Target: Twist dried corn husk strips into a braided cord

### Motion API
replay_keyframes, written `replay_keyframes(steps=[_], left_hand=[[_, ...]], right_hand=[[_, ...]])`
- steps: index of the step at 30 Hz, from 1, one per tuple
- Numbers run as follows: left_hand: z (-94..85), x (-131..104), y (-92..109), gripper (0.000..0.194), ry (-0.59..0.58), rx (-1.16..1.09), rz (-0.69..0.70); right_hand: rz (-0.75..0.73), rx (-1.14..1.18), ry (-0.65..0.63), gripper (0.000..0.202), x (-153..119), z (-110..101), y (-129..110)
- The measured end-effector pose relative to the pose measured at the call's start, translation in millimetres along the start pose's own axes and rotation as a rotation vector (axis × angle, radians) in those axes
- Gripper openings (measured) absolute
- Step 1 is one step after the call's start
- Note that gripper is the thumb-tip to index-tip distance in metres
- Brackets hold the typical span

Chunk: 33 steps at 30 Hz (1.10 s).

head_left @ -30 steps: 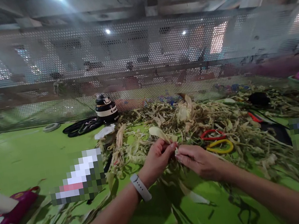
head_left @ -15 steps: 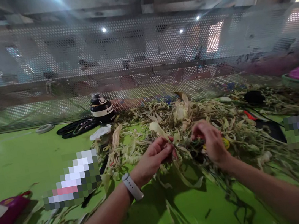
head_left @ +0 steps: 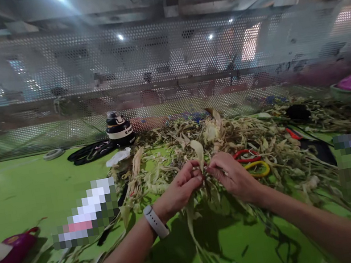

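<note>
My left hand (head_left: 186, 183), with a white watch band (head_left: 156, 221) at the wrist, pinches a pale dried corn husk (head_left: 197, 150) that stands up above the fingertips. Long strips of it hang down below. My right hand (head_left: 232, 175) is closed at the same spot, thumb and fingers pressed together on the husk from the right. Just beyond the right hand lie scissors with one red and one yellow handle loop (head_left: 257, 169); their blades are hidden. A heap of dried husks and leaves (head_left: 176, 133) spreads around both hands.
A black-and-white bottle (head_left: 120, 130) stands behind a white scrap (head_left: 118, 156). A black coiled item (head_left: 89, 152) and a pale ring (head_left: 53, 154) lie left of it. A magenta tool (head_left: 12, 257) is at far left. A perforated screen (head_left: 164, 70) closes off the back of the green table (head_left: 185, 261).
My right hand has moved left and inward from beside the scissors to meet my left hand at the husk, uncovering the handles. The husk now stands more upright.
</note>
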<state>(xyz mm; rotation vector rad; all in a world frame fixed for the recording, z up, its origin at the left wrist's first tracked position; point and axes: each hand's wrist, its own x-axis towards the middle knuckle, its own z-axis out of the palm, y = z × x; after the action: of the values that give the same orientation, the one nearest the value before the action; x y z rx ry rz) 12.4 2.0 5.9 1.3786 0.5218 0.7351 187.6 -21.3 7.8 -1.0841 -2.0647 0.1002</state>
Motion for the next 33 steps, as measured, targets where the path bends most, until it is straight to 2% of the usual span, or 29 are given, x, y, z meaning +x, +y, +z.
replay_keyframes(steps=[7, 11, 17, 24, 33], left_hand=[[-7.0, 2.0, -3.6, 0.025, -0.032, 0.002, -0.065], [-9.1, 3.3, -5.1, 0.023, -0.089, 0.007, -0.036], [-7.8, 3.0, -6.6, 0.026, -0.062, -0.012, -0.063], [-3.6, 3.6, -8.9, 0.030, -0.048, 0.011, -0.109], [-6.0, 2.3, -4.7, 0.023, -0.170, 0.075, -0.064]], right_hand=[[0.045, -0.016, 0.035, 0.022, -0.4, -3.8, 2.6], [0.081, 0.042, 0.033, 0.022, -1.1, -4.6, 3.9], [0.192, 0.160, -0.047, 0.024, -2.7, -2.6, 2.4], [0.193, 0.174, -0.127, 0.032, -4.7, 2.4, 0.8], [0.139, 0.090, -0.111, 0.033, -5.2, 5.3, -2.9]])
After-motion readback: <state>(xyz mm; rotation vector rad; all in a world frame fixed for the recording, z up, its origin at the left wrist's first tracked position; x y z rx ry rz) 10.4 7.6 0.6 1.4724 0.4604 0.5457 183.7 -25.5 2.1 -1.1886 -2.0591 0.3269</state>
